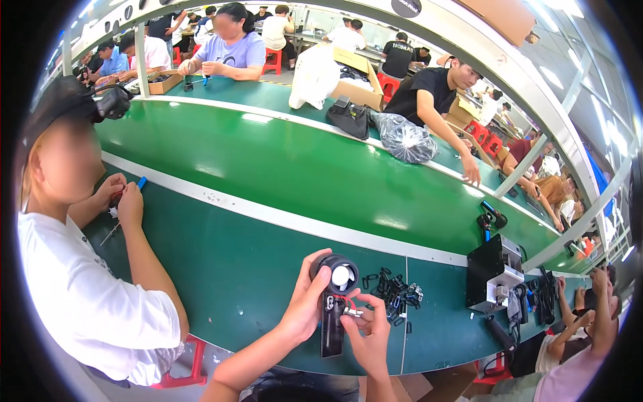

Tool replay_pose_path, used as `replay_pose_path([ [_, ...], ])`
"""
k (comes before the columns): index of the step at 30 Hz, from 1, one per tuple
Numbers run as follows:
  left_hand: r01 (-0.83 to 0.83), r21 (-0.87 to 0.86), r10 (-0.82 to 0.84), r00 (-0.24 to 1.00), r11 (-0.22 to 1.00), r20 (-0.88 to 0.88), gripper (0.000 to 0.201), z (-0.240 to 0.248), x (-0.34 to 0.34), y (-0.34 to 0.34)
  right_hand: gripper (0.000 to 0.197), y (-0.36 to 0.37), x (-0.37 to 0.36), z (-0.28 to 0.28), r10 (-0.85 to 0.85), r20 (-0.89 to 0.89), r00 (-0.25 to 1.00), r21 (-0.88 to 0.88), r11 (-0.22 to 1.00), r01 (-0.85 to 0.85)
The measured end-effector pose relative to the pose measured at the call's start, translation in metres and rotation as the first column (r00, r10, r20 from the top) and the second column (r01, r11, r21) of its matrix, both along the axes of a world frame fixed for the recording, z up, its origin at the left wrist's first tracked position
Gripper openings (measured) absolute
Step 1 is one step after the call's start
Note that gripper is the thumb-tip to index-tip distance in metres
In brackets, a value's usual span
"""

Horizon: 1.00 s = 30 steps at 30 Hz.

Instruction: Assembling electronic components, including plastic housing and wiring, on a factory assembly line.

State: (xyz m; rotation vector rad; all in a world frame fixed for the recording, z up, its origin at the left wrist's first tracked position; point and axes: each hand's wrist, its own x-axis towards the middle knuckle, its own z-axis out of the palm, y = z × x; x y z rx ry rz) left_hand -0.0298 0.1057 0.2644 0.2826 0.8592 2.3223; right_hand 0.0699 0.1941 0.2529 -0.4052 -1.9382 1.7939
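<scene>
Near the front edge of the green table, my left hand point(303, 309) is wrapped round a black handheld device housing point(331, 328). Its round head, with a white disc inside, tilts up toward me, and the handle below lies open. Red wires point(347, 303) come out where the head meets the handle. With fingers bent, my right hand point(367, 333) pinches a small silvery part point(353, 313) beside those wires. Its exact kind is too small to make out. Just right of my hands is a loose pile of small black loop-shaped pieces point(388, 289).
A black metal box point(494, 273) stands on the table to the right, near cables point(544, 301). Beyond a pale rail point(268, 212) runs a green conveyor belt point(268, 161), with black devices point(492, 218) on it. A co-worker point(94, 288) sits close at left; others work across the belt.
</scene>
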Motion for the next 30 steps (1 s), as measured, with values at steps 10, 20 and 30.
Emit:
replay_pose_path([
  [10, 0.078, -0.13, -0.072, 0.996, 0.988, 0.053, 0.048, 0.004, 0.007, -0.005, 0.012, 0.031, -0.007, 0.045, 0.115, -0.072, 0.991, 0.388, 0.918, -0.078],
  [20, 0.222, -0.078, -0.206, 0.962, 0.972, 0.181, 0.056, 0.018, 0.015, -0.011, 0.015, 0.033, -0.01, 0.088, 0.166, -0.018, 0.986, 0.654, 0.748, -0.114],
  [30, 0.309, -0.04, -0.297, 0.937, 0.95, 0.185, 0.058, 0.028, 0.025, -0.012, 0.014, 0.043, -0.007, 0.12, 0.397, 0.046, 0.917, 0.783, 0.555, -0.28],
])
